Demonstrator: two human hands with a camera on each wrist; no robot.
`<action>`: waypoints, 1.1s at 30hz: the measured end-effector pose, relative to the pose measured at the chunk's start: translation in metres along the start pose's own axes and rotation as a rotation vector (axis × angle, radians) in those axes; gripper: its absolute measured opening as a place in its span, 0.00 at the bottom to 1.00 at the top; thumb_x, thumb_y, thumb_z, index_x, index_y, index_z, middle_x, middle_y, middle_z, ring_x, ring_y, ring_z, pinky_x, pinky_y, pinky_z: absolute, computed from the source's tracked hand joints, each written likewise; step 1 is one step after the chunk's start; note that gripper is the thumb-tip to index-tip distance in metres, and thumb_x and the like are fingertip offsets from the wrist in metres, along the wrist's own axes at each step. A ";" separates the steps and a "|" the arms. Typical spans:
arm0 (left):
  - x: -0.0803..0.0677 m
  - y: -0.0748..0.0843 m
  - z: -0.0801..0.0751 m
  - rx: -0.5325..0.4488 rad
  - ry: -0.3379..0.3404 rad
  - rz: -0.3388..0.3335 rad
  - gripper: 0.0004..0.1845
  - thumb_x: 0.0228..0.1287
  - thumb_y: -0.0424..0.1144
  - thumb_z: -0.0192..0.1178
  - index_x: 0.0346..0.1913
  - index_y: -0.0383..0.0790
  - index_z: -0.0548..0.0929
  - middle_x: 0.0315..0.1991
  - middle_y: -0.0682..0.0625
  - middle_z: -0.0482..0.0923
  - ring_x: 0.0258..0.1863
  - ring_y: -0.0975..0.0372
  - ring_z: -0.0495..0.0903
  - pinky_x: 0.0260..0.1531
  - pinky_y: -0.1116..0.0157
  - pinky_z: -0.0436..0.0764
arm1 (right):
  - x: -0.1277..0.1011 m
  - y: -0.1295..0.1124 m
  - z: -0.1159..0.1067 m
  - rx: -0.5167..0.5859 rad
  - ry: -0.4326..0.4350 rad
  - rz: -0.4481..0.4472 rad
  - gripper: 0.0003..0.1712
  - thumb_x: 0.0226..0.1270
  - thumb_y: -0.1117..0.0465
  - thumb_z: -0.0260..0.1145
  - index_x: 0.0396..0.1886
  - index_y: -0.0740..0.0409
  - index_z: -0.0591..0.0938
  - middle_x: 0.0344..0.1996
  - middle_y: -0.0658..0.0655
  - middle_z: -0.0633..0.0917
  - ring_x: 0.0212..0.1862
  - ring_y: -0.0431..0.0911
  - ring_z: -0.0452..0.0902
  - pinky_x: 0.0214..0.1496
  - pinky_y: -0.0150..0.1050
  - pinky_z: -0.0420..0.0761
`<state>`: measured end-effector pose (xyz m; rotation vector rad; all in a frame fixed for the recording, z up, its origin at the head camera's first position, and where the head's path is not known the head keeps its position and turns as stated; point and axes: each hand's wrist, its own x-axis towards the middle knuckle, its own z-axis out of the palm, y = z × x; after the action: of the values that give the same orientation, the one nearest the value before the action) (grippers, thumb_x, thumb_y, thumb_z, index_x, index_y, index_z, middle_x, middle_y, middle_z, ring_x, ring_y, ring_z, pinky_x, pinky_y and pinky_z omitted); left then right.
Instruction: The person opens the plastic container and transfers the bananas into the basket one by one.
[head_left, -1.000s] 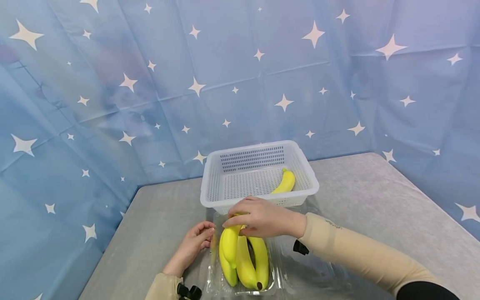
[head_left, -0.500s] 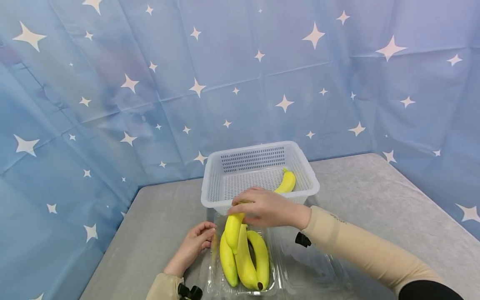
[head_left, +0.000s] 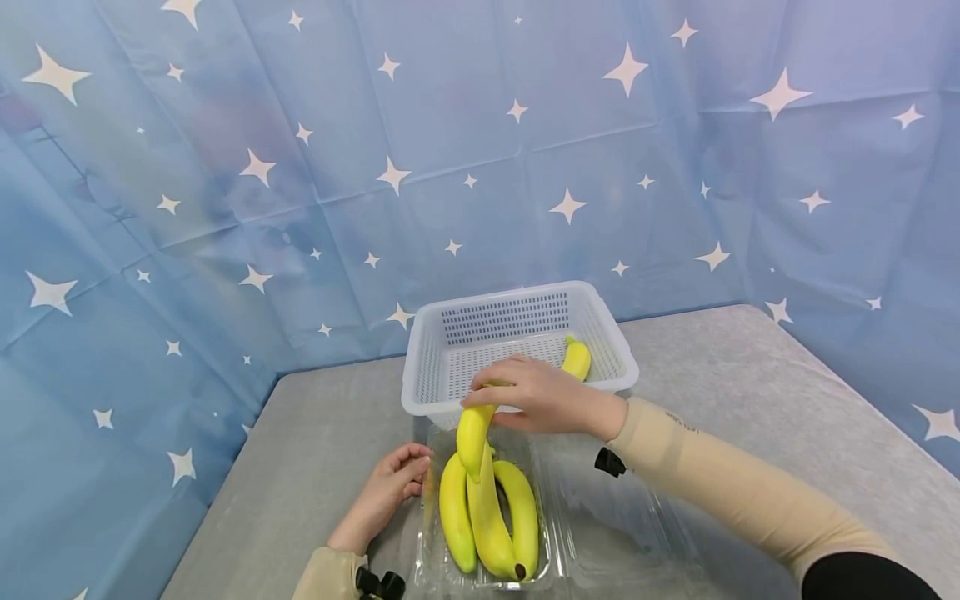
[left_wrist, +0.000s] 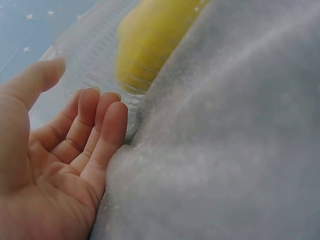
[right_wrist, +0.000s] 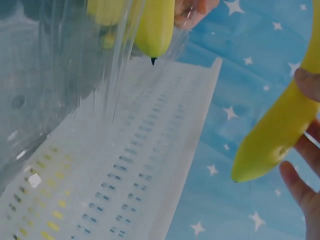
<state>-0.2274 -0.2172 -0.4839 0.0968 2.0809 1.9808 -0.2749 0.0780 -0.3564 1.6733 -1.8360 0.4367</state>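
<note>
My right hand [head_left: 543, 396] grips a yellow banana [head_left: 473, 439] by its upper end, holding it above a clear plastic clamshell box. In the right wrist view thumb and fingers wrap this banana [right_wrist: 272, 137], and its other end points free. Several bananas [head_left: 457, 512] lie lengthwise in the left half of the clamshell box [head_left: 557, 562]. My left hand [head_left: 386, 492] is at the box's left edge. The left wrist view shows this hand [left_wrist: 60, 150] palm up with relaxed fingers, fingertips right at the clear wall, a banana [left_wrist: 150, 47] visible through it.
Behind the box stands a white perforated basket [head_left: 418, 367], holding one banana [head_left: 577, 360] at its right side. The box's clear lid [head_left: 618, 533] lies unfolded to the right. A grey cloth [head_left: 315, 450] covers the table, and a blue star-patterned curtain [head_left: 480, 217] hangs behind.
My right hand has lifted the banana up and away toward the basket, clear of the others in the box. The left hand has stayed in place.
</note>
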 end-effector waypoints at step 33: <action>0.000 0.000 0.000 0.017 -0.014 0.024 0.17 0.70 0.41 0.58 0.50 0.29 0.74 0.33 0.49 0.75 0.30 0.62 0.75 0.30 0.68 0.79 | -0.009 0.023 -0.009 -0.041 -0.030 0.061 0.27 0.49 0.62 0.80 0.51 0.51 0.81 0.44 0.53 0.82 0.48 0.48 0.79 0.49 0.42 0.79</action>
<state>-0.2271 -0.2172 -0.4834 0.1398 2.0974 1.9713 -0.2957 0.0941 -0.3515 1.6078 -1.9092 0.3992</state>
